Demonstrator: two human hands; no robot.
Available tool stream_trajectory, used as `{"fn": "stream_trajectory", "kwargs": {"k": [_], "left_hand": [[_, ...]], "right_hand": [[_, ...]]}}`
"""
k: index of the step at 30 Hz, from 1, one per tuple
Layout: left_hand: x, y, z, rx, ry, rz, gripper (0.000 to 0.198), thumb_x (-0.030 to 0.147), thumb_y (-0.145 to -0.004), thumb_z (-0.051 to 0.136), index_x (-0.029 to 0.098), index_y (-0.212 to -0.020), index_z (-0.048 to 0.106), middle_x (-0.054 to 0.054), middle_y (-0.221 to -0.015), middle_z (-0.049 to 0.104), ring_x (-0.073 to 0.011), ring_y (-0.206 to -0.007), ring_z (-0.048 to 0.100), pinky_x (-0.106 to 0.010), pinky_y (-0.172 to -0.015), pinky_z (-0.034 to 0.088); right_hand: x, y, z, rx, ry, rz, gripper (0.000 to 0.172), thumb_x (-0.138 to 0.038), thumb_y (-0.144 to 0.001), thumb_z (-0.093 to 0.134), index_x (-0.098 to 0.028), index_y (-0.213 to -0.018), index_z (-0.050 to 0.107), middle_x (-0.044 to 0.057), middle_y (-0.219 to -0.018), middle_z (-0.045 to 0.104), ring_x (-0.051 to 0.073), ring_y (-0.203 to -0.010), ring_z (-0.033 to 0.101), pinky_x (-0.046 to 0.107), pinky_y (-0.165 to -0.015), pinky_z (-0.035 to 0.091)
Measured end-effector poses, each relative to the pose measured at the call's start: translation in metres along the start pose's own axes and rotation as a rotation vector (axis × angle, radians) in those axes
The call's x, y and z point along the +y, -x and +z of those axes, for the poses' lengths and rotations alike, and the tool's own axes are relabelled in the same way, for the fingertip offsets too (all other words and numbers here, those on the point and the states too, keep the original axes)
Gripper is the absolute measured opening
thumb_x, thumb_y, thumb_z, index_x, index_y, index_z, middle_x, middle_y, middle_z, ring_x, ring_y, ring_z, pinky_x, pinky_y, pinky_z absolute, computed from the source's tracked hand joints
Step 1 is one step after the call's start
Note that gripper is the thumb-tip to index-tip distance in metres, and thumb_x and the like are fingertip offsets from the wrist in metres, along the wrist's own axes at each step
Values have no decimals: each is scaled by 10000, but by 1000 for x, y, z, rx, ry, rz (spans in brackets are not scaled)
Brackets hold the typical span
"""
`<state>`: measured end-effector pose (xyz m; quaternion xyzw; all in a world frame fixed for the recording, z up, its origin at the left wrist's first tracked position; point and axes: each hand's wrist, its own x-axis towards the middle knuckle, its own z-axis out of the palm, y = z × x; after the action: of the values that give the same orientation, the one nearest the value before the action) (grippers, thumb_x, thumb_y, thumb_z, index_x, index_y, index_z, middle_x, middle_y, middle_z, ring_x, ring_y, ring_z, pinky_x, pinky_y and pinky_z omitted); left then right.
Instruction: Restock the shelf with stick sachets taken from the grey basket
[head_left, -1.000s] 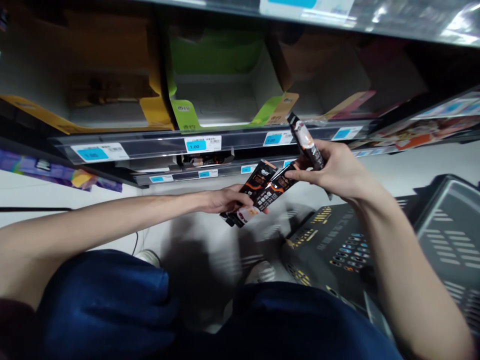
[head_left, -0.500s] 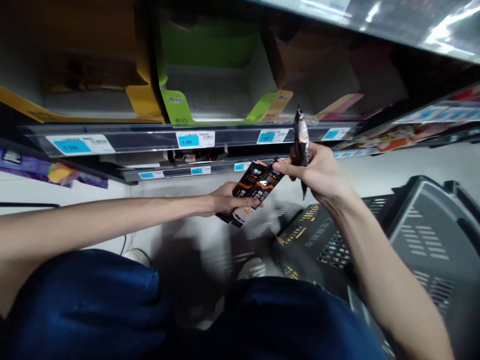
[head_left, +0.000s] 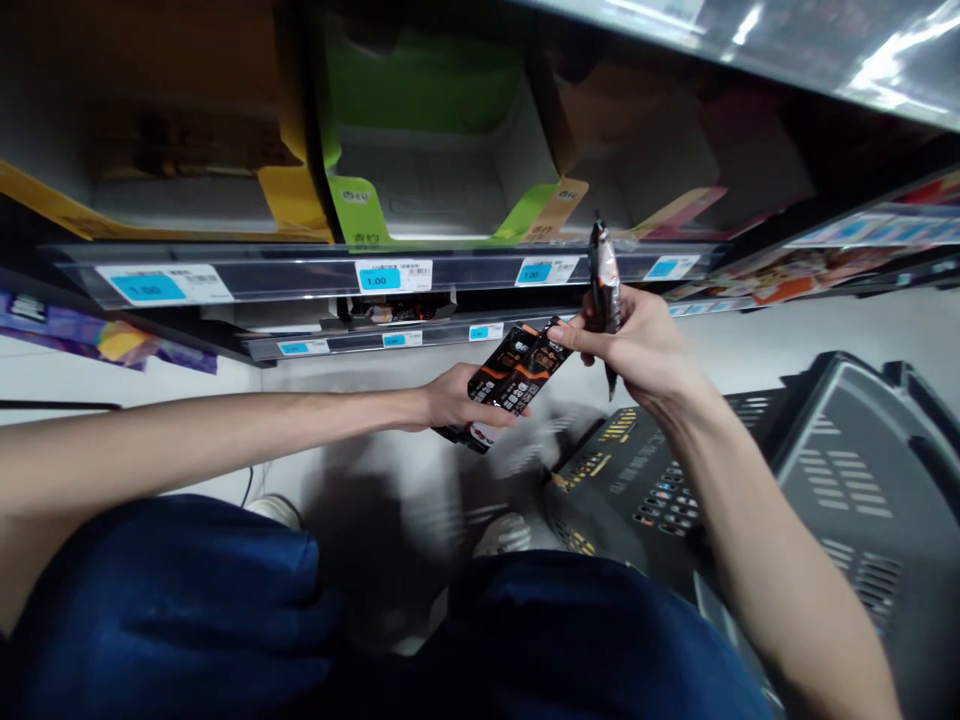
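Note:
My left hand point(head_left: 457, 398) is closed around black snack packets point(head_left: 517, 372) with orange stripes and white print, which lie side by side and tilt up to the right. The thumb lies across their front near the lower end. My right hand point(head_left: 634, 340) pinches the upper corner of one of these packets between thumb and finger. Another dark packet point(head_left: 604, 275), seen edge-on and upright, is also held in the right hand. How many packets the left hand holds underneath is hidden.
Ahead is a shelf with a green display box point(head_left: 356, 210), a yellow box point(head_left: 292, 200) and price tags point(head_left: 394, 275). Below it, a lower shelf holds a dark box point(head_left: 401, 308). A grey shopping basket point(head_left: 847, 470) stands at the right, beside my legs.
The packets in my left hand have turned slightly, showing more of their printed front. My left thumb has slid a little lower on them. Both hands stay in nearly the same place.

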<state>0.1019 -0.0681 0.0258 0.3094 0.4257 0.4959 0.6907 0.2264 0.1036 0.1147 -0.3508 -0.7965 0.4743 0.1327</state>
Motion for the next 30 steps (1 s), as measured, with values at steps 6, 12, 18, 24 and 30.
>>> {"fn": "stream_trajectory", "kwargs": {"k": [6, 12, 18, 24, 30], "left_hand": [[-3, 0, -1, 85, -42, 25, 441, 313, -599, 860, 137, -957, 673, -34, -868, 686, -152, -765, 614, -277, -686, 493], [-6, 1, -3, 138, -51, 24, 429, 359, -563, 879, 143, -821, 614, 4, -741, 608, -125, -646, 580, -267, -602, 484], [0, 6, 3, 96, 21, -10, 445, 322, -568, 872, 138, -894, 632, 1, -743, 625, -118, -652, 577, -245, -576, 452], [3, 7, 11, 106, 32, -36, 399, 366, -574, 872, 140, -777, 615, 21, -654, 580, -78, -532, 474, -218, -440, 292], [11, 5, 12, 120, 51, -6, 388, 345, -575, 880, 137, -734, 594, 22, -631, 563, -68, -497, 450, -226, -424, 299]], "right_hand": [[-1, 0, -2, 10, 39, -21, 440, -423, -585, 880, -195, -698, 521, 1, -674, 593, 135, -538, 538, 287, -442, 443], [-2, -2, -3, 36, 14, -24, 444, -425, -586, 888, -195, -715, 531, 8, -670, 601, 131, -548, 534, 273, -435, 437], [-9, 0, -4, -39, -136, 29, 449, -490, -628, 865, -209, -742, 533, -9, -641, 562, 113, -507, 499, 234, -373, 365], [-13, 3, -9, -202, -308, 114, 434, -575, -727, 772, -199, -761, 557, -33, -607, 518, 25, -359, 230, 234, -316, 174], [-12, 7, -12, -339, -400, 116, 464, -451, -650, 865, -218, -975, 630, -62, -580, 508, 29, -355, 243, 229, -331, 193]]}}
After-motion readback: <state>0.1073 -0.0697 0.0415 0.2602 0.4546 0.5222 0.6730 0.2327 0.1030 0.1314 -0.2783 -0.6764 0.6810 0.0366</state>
